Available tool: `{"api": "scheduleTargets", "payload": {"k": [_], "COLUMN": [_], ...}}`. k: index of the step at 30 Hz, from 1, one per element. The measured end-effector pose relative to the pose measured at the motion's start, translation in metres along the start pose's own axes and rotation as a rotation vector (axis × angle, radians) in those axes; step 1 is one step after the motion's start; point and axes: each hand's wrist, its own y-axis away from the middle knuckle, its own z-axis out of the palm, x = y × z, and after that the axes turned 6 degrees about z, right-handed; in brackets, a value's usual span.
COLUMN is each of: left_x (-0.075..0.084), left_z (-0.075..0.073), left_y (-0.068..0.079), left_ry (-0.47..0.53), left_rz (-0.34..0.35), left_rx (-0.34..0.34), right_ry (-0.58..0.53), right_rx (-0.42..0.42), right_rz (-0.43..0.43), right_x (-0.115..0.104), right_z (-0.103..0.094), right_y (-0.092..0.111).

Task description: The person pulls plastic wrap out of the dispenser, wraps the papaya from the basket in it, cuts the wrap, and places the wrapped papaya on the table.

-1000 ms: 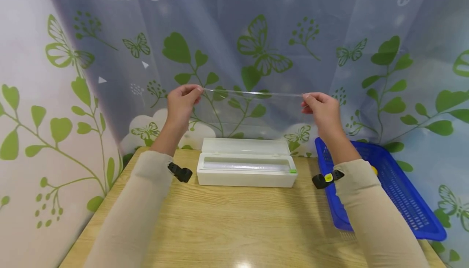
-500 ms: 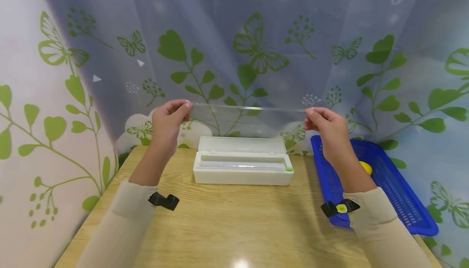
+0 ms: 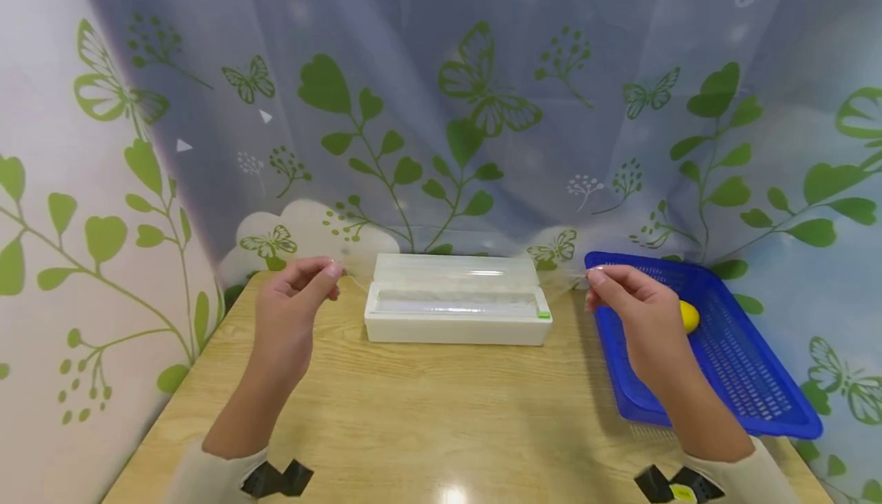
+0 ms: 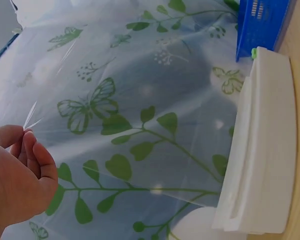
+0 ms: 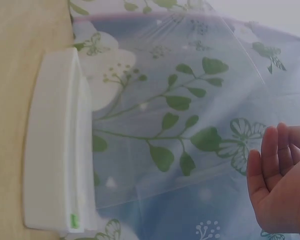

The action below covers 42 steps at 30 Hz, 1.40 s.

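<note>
A sheet of clear cling film [image 4: 31,117] spans between my hands, its edge bunched into thin creases at the left fingertips. My left hand [image 3: 296,312] pinches one corner between thumb and fingers, left of the white box. My right hand [image 3: 641,312] pinches the opposite corner, in front of the blue basket in the head view. Between the hands, farther back, stands the white cling film dispenser box [image 3: 458,330] with its lid [image 3: 458,270] tipped back. The film roll [image 3: 448,307] lies inside it. In both wrist views the transparent sheet reaches toward the box; its exact outline is hard to see.
A blue plastic basket [image 3: 623,404] stands at the table's right, with a yellow rounded object [image 3: 689,317] partly behind my right hand. The box has a green piece [image 3: 543,315] at its right end. Behind the wooden table [image 3: 441,412] hangs a printed curtain [image 3: 413,29].
Both hands have come down and back toward me, and slightly farther apart, with the film still held between them. The box and basket have stayed in place.
</note>
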Motion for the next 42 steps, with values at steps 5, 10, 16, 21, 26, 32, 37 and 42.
{"api": "scheduleTargets", "payload": {"k": [5, 10, 16, 21, 26, 32, 37, 42], "left_x": [-0.004, -0.012, -0.028, -0.042, -0.058, -0.073, -0.085, -0.098], "left_z": [-0.009, -0.016, -0.027, -0.037, -0.047, -0.053, -0.059, -0.068], "left_y": [0.033, 0.065, 0.108, 0.132, 0.150, 0.165, 0.174, 0.180], "left_ry": [-0.015, -0.069, -0.170, -0.252, -0.308, -0.294, -0.347, -0.373], "left_rz": [-0.038, -0.121, -0.256, -0.402, -0.492, -0.617, -0.706, -0.749], "left_rx": [0.013, 0.045, 0.072, 0.102, 0.115, 0.158, 0.161, 0.109], "right_ry": [0.044, 0.159, 0.244, 0.299, 0.292, 0.256, 0.223, 0.196], "right_rx": [0.012, 0.060, 0.088, 0.133, 0.188, 0.226, 0.252, 0.203], "right_rz": [0.060, 0.164, 0.309, 0.399, 0.437, 0.588, 0.558, 0.602], "right_x": [0.013, 0.029, 0.054, 0.072, 0.089, 0.106, 0.131, 0.157], "right_z": [-0.002, -0.003, -0.004, -0.001, 0.001, 0.001, 0.006, 0.002], "right_y": [0.031, 0.063, 0.098, 0.122, 0.140, 0.150, 0.160, 0.171]}}
